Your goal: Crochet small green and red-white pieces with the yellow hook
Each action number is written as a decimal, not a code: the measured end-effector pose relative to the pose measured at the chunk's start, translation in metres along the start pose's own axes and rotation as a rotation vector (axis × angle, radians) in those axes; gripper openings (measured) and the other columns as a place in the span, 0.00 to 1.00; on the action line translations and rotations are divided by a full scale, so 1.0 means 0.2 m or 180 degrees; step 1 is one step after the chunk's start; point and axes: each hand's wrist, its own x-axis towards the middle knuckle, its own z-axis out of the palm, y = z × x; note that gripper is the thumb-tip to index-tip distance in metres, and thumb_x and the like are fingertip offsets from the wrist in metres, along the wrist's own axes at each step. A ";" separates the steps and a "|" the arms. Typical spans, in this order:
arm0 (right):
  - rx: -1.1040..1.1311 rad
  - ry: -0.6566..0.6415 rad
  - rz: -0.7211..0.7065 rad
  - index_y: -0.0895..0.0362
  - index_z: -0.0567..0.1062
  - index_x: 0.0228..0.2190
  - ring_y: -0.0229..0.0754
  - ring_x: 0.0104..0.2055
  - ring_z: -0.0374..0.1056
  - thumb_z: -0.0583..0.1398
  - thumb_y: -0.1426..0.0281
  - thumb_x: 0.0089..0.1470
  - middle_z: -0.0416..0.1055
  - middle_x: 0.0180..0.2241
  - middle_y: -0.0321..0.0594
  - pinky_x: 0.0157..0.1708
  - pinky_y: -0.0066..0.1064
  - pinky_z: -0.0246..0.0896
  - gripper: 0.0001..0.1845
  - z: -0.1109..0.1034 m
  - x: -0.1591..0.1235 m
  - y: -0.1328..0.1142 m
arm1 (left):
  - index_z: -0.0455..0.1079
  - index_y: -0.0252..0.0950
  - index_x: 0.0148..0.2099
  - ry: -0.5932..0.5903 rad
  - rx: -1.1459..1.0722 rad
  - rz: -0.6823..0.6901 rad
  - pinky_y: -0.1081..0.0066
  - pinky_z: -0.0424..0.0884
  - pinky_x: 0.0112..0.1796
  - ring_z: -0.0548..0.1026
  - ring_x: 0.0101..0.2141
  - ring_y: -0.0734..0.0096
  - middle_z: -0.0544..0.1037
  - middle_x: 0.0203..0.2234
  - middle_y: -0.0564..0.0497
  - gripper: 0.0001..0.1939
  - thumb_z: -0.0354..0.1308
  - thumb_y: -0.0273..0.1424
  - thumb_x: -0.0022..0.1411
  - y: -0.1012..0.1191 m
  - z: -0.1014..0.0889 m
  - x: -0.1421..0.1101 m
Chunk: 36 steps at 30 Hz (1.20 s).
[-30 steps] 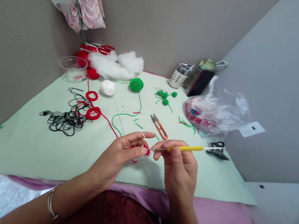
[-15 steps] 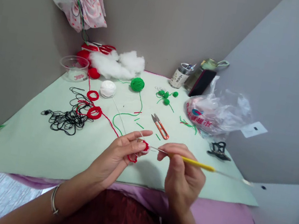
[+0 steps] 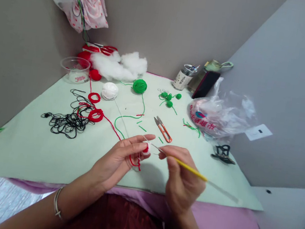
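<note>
Just below the centre of the frame, the left hand (image 3: 114, 157) pinches a small red-and-white crochet piece (image 3: 145, 149); the right hand (image 3: 184, 186) grips a yellow hook (image 3: 190, 168). Slack white yarn (image 3: 110, 91) could slip from the tip.

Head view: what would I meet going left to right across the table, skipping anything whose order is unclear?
Black cord → white yarn ball → green yarn ball → snips → phone → black clip.
</note>
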 end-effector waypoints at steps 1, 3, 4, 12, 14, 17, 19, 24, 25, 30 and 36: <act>0.0289 0.0096 0.0236 0.50 0.84 0.44 0.41 0.34 0.76 0.60 0.76 0.68 0.80 0.34 0.38 0.36 0.36 0.73 0.13 0.00 0.01 0.00 | 0.85 0.38 0.48 0.0055 0.0055 0.0088 0.72 0.68 0.42 0.75 0.35 0.73 0.80 0.34 0.51 0.16 0.76 0.32 0.56 0.00 0.00 0.00; 0.0712 0.0086 0.0555 0.51 0.84 0.40 0.40 0.32 0.74 0.60 0.72 0.68 0.79 0.32 0.37 0.34 0.35 0.72 0.11 0.01 0.03 -0.01 | 0.85 0.40 0.48 0.0144 0.0372 0.0330 0.72 0.67 0.40 0.74 0.35 0.71 0.79 0.33 0.53 0.16 0.75 0.31 0.57 0.01 0.00 0.00; 0.0812 0.0006 0.0600 0.51 0.84 0.39 0.41 0.33 0.75 0.61 0.71 0.68 0.80 0.32 0.38 0.34 0.36 0.73 0.10 0.02 0.04 -0.01 | 0.85 0.42 0.49 0.0148 0.0571 0.0443 0.71 0.66 0.40 0.74 0.36 0.70 0.79 0.32 0.53 0.16 0.74 0.31 0.57 0.01 0.01 -0.01; 0.1290 -0.0026 0.1184 0.54 0.83 0.39 0.39 0.30 0.75 0.60 0.64 0.70 0.81 0.35 0.41 0.34 0.34 0.75 0.12 0.01 0.04 0.02 | 0.85 0.45 0.51 0.0057 0.0880 0.0541 0.70 0.67 0.45 0.75 0.39 0.69 0.79 0.35 0.53 0.16 0.74 0.33 0.59 0.01 0.02 -0.05; 0.1506 -0.0024 0.1232 0.54 0.82 0.38 0.38 0.30 0.75 0.59 0.63 0.70 0.81 0.34 0.40 0.33 0.33 0.75 0.13 0.01 0.04 0.02 | 0.85 0.45 0.51 0.0081 0.0907 0.0532 0.71 0.67 0.43 0.73 0.37 0.70 0.78 0.34 0.53 0.16 0.74 0.33 0.59 0.01 0.02 -0.05; 0.1408 -0.0049 0.1141 0.54 0.81 0.38 0.39 0.31 0.77 0.57 0.64 0.72 0.82 0.36 0.40 0.34 0.33 0.76 0.14 0.00 0.04 0.00 | 0.86 0.45 0.50 0.0109 0.0943 0.0568 0.71 0.67 0.41 0.72 0.37 0.71 0.76 0.33 0.53 0.16 0.74 0.33 0.58 0.02 0.02 -0.05; 0.1076 -0.0094 0.0973 0.54 0.81 0.39 0.39 0.32 0.77 0.56 0.67 0.72 0.82 0.36 0.40 0.35 0.34 0.76 0.13 -0.01 0.04 -0.02 | 0.86 0.45 0.49 0.0110 0.0964 0.0589 0.71 0.67 0.41 0.72 0.37 0.70 0.75 0.33 0.53 0.15 0.74 0.33 0.58 0.02 0.01 -0.05; 0.0015 -0.0385 -0.0173 0.52 0.78 0.48 0.42 0.39 0.78 0.56 0.76 0.70 0.82 0.39 0.41 0.40 0.36 0.76 0.14 -0.02 0.00 -0.03 | 0.85 0.45 0.51 0.0193 0.1236 0.0872 0.71 0.67 0.42 0.72 0.37 0.70 0.76 0.32 0.54 0.16 0.74 0.33 0.60 0.00 0.01 -0.05; -0.0244 -0.0446 -0.0440 0.52 0.78 0.50 0.43 0.41 0.79 0.56 0.77 0.69 0.82 0.40 0.42 0.41 0.36 0.77 0.15 -0.01 -0.01 -0.02 | 0.84 0.46 0.52 0.0204 0.1275 0.0924 0.71 0.67 0.43 0.73 0.37 0.70 0.76 0.32 0.55 0.17 0.74 0.33 0.60 0.00 0.02 -0.05; -0.1051 -0.0245 -0.0938 0.50 0.80 0.53 0.46 0.46 0.79 0.62 0.78 0.65 0.80 0.44 0.45 0.42 0.36 0.77 0.19 0.02 -0.06 0.02 | 0.81 0.41 0.58 0.0000 0.0453 0.0298 0.72 0.68 0.43 0.75 0.35 0.72 0.80 0.30 0.54 0.25 0.76 0.33 0.58 -0.01 0.02 -0.04; 0.0525 0.0089 0.0326 0.51 0.82 0.41 0.41 0.34 0.75 0.57 0.75 0.69 0.79 0.34 0.37 0.36 0.35 0.73 0.13 0.02 0.02 -0.02 | 0.83 0.41 0.54 -0.0009 0.0339 0.0204 0.75 0.66 0.40 0.76 0.36 0.74 0.81 0.32 0.53 0.20 0.75 0.31 0.58 0.01 0.01 -0.03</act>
